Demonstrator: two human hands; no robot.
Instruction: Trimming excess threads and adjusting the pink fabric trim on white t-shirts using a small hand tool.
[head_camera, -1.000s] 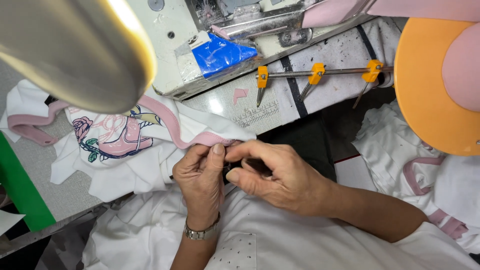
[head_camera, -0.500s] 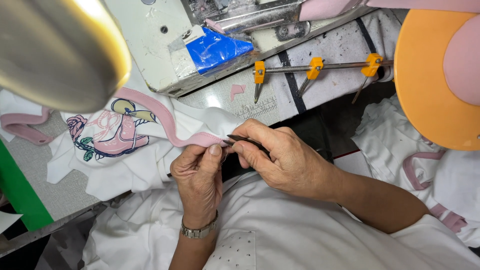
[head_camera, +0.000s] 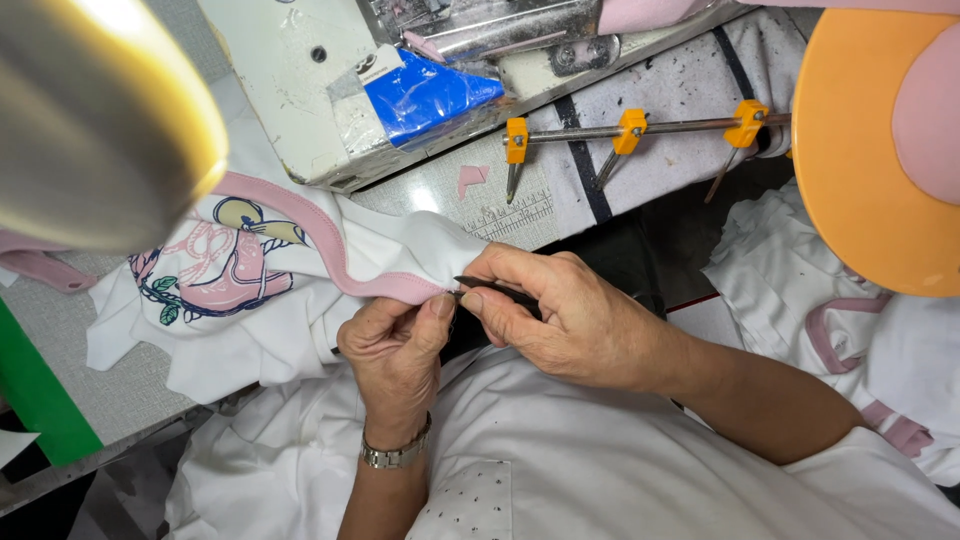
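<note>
The left hand (head_camera: 398, 352) pinches the pink trim (head_camera: 330, 250) of a white garment (head_camera: 300, 300) between thumb and forefinger, right at the point where the trim ends at the garment's folded corner. The right hand (head_camera: 560, 315) is closed around a small dark tool (head_camera: 495, 288), slim and pointed, whose tip meets the trim just beside the left thumb. The two hands touch, or nearly so, at that spot; the exact contact is too small to make out.

The garment spreads away from the left hand, up and to its far side, across the desk (head_camera: 560, 200). Its printed picture (head_camera: 215, 270), in pink, blue and yellow, lies well beyond the left hand's knuckles. The pink trim curves from the pinch point back over the print toward the sewing machine (head_camera: 330, 90), which stands beyond both hands and has a patch of blue tape (head_camera: 425, 95) on its base.

Beyond the right hand, a metal rod with three orange clips (head_camera: 630, 130) lies across the desk. On the right hand's outer side, a heap of white cloth with pink trim (head_camera: 830, 310) sits lower down, under an orange disc (head_camera: 860, 170). A wristwatch (head_camera: 395, 455) circles the left wrist. A lamp shade (head_camera: 90, 120) blurs the near corner above the left hand.
</note>
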